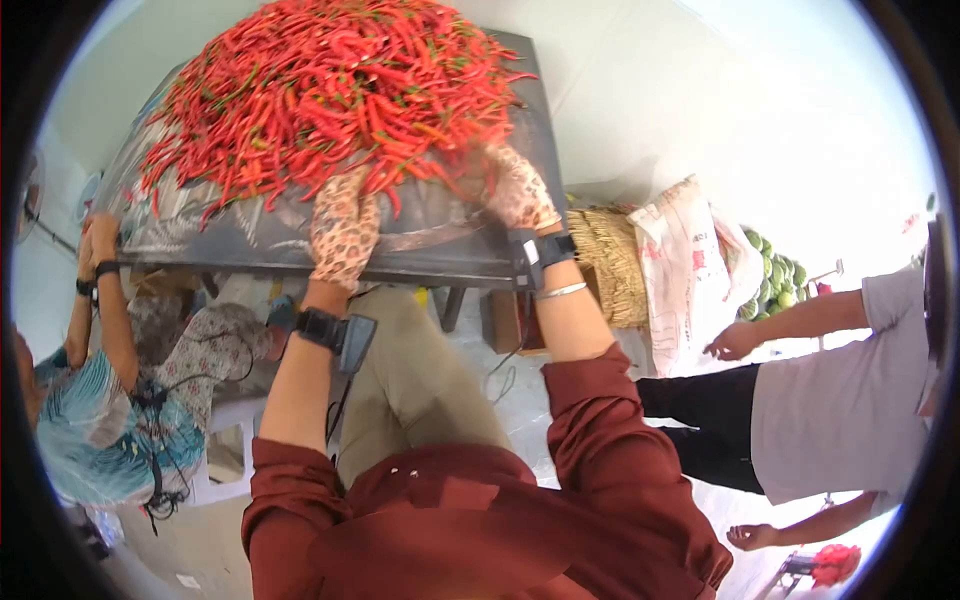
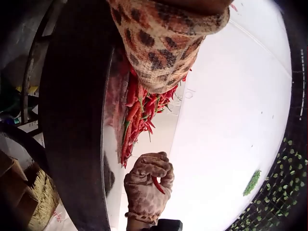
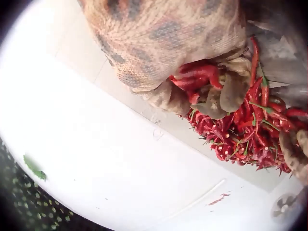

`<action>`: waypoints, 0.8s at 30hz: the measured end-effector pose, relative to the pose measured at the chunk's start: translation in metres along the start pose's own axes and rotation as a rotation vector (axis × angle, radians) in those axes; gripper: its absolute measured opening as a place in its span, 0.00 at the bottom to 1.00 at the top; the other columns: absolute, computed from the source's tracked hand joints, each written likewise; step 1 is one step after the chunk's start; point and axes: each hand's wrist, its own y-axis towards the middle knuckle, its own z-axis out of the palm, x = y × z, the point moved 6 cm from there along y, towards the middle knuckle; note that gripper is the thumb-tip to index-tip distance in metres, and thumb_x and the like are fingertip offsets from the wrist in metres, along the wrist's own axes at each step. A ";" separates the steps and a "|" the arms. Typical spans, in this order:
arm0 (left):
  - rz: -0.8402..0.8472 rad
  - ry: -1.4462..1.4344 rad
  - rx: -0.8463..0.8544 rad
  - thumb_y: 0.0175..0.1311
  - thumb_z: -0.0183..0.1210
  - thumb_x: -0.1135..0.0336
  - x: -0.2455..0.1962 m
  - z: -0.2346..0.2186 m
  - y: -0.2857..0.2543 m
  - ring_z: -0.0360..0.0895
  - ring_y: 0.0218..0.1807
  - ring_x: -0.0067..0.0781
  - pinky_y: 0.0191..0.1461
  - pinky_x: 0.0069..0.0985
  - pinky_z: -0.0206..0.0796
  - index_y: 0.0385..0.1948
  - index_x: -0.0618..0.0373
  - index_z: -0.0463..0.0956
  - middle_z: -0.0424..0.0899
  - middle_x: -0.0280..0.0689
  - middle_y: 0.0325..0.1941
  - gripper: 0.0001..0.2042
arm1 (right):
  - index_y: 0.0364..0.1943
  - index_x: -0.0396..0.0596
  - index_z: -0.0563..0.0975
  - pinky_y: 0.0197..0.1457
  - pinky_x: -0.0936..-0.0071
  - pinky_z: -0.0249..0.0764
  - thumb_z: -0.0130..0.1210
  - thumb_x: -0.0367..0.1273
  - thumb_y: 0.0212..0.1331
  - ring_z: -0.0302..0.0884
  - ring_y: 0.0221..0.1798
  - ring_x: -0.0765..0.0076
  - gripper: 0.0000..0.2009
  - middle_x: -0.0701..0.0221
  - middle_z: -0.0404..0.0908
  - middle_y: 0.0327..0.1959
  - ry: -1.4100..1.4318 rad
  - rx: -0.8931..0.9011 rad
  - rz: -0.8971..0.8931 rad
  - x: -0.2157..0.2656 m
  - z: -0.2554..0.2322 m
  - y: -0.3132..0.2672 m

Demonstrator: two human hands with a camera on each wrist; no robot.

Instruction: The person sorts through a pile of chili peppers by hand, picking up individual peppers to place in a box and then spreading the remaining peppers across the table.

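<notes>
A heap of red chili peppers [image 1: 340, 90] with green stems covers much of the dark table [image 1: 440, 235]. My right hand [image 1: 522, 188], in a leopard-print glove, is raised at the heap's near right side. Its fingers curl round several chili peppers [image 3: 196, 79], which show in the right wrist view. My left hand [image 1: 343, 225], gloved alike, reaches over the table's near edge to the front of the heap. In the left wrist view its glove back [image 2: 156, 48] hides the fingers; its fingertips [image 3: 293, 151] are among the peppers in the right wrist view, and I cannot tell whether they grip any.
At the left, a seated person's hands [image 1: 100, 240] are at the table's corner. Another person in a pale shirt [image 1: 840, 410] stands at the right. Straw bundles [image 1: 610, 260], a white sack [image 1: 685, 270] and green produce [image 1: 775, 275] stand right of the table.
</notes>
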 end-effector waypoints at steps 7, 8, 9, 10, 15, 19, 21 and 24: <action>0.034 -0.009 -0.052 0.62 0.55 0.66 -0.003 0.000 -0.003 0.74 0.58 0.46 0.64 0.39 0.63 0.52 0.55 0.78 0.80 0.44 0.53 0.16 | 0.53 0.42 0.74 0.50 0.57 0.80 0.54 0.32 0.64 0.79 0.50 0.57 0.15 0.61 0.80 0.47 0.354 0.184 0.112 -0.006 -0.027 -0.010; -0.005 0.015 -0.040 0.62 0.55 0.67 0.003 0.003 -0.004 0.74 0.58 0.46 0.64 0.38 0.64 0.52 0.55 0.78 0.80 0.44 0.53 0.16 | 0.54 0.42 0.73 0.51 0.57 0.80 0.55 0.31 0.64 0.79 0.51 0.56 0.16 0.61 0.79 0.48 0.368 0.196 0.154 -0.007 -0.023 -0.012; 0.043 -0.009 -0.072 0.62 0.55 0.67 0.004 0.004 -0.003 0.74 0.57 0.46 0.64 0.38 0.64 0.52 0.54 0.78 0.80 0.43 0.53 0.16 | 0.54 0.41 0.72 0.57 0.53 0.78 0.54 0.29 0.63 0.77 0.54 0.53 0.16 0.59 0.78 0.50 0.343 0.180 0.119 -0.004 -0.024 -0.014; 0.038 0.000 -0.071 0.62 0.55 0.67 0.009 0.007 -0.004 0.74 0.57 0.46 0.64 0.38 0.64 0.52 0.54 0.78 0.80 0.43 0.53 0.16 | 0.54 0.41 0.72 0.57 0.53 0.78 0.54 0.29 0.63 0.77 0.54 0.53 0.16 0.59 0.78 0.50 0.347 0.184 0.126 -0.004 -0.022 -0.016; 0.004 -0.027 -0.059 0.63 0.55 0.67 0.005 0.002 -0.005 0.74 0.58 0.45 0.64 0.38 0.63 0.51 0.52 0.78 0.80 0.43 0.53 0.15 | 0.58 0.39 0.69 0.67 0.45 0.68 0.54 0.26 0.62 0.73 0.58 0.48 0.19 0.54 0.73 0.56 0.322 0.292 0.070 0.000 -0.018 -0.013; 0.023 -0.029 -0.063 0.63 0.55 0.66 0.006 0.002 -0.008 0.73 0.58 0.45 0.64 0.38 0.63 0.51 0.52 0.79 0.80 0.43 0.53 0.15 | 0.57 0.41 0.70 0.65 0.42 0.68 0.51 0.35 0.67 0.72 0.58 0.48 0.19 0.54 0.73 0.56 0.419 0.212 0.155 -0.008 -0.020 -0.005; 0.025 -0.044 -0.054 0.63 0.55 0.66 0.006 0.003 -0.006 0.74 0.57 0.46 0.63 0.38 0.64 0.51 0.51 0.79 0.80 0.43 0.52 0.14 | 0.56 0.43 0.71 0.61 0.40 0.71 0.47 0.43 0.71 0.75 0.56 0.48 0.20 0.55 0.76 0.54 0.442 0.146 0.184 -0.008 -0.023 -0.003; 0.021 -0.078 -0.057 0.63 0.55 0.66 0.008 0.004 -0.004 0.74 0.56 0.47 0.62 0.39 0.64 0.50 0.52 0.79 0.80 0.43 0.51 0.14 | 0.61 0.38 0.67 0.69 0.45 0.63 0.54 0.44 0.65 0.68 0.62 0.48 0.27 0.53 0.69 0.62 0.430 0.247 0.152 -0.006 -0.019 -0.005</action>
